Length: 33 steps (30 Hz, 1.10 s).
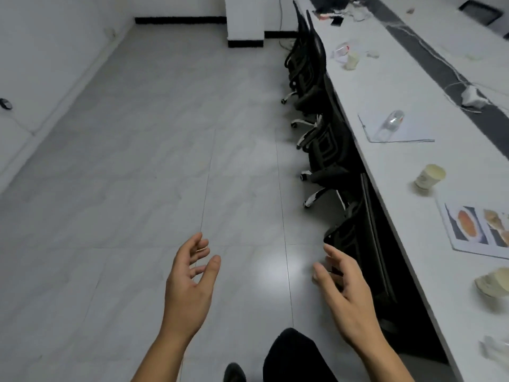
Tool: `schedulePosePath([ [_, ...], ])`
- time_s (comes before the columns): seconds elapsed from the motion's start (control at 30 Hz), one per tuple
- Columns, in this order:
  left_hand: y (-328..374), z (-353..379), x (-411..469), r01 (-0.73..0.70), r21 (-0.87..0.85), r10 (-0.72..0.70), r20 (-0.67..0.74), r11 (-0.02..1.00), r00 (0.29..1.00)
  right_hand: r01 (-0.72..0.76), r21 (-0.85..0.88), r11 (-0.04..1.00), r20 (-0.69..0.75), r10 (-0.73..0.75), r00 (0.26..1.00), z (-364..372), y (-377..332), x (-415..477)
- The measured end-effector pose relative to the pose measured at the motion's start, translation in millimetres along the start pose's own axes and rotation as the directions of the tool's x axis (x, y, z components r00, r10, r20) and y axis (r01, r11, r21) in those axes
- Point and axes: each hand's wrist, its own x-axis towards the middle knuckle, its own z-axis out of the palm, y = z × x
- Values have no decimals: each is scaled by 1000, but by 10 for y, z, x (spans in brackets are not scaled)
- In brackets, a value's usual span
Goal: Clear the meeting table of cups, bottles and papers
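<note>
The long white meeting table (407, 172) runs along the right side. On it lie a clear plastic bottle (392, 121) on white papers (396, 133), an upright paper cup (429, 177), a printed sheet with food photos (479, 227), a tipped cup (493, 282) and, farther off, another cup (352, 60) beside a bottle (341, 49). My left hand (190, 285) and my right hand (344, 290) hang over the floor, left of the table, fingers relaxed and holding nothing.
Black office chairs (322, 133) stand in a row tucked against the table's near edge. White cables and an adapter (472, 96) lie along the table's dark centre strip. Grey tiled floor (165, 161) spreads to the left. My dark trouser leg (292, 357) shows below.
</note>
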Motion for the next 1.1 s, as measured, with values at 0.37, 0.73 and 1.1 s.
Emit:
schedulePosePath([
  [0.37,428,1613,3204,-133,131,90,291,982,952,-165,157,974,-313,207,927,281,187,2910],
  [0.73,1242,2415,6113,-142,86,124,189,986,974,-56,74,996,-184,69,980,415,-744,6371],
  [1.1,1891,4043,9419,-170,80,110,488,982,866,-139,90,986,-400,164,902,458,-1085,9354],
])
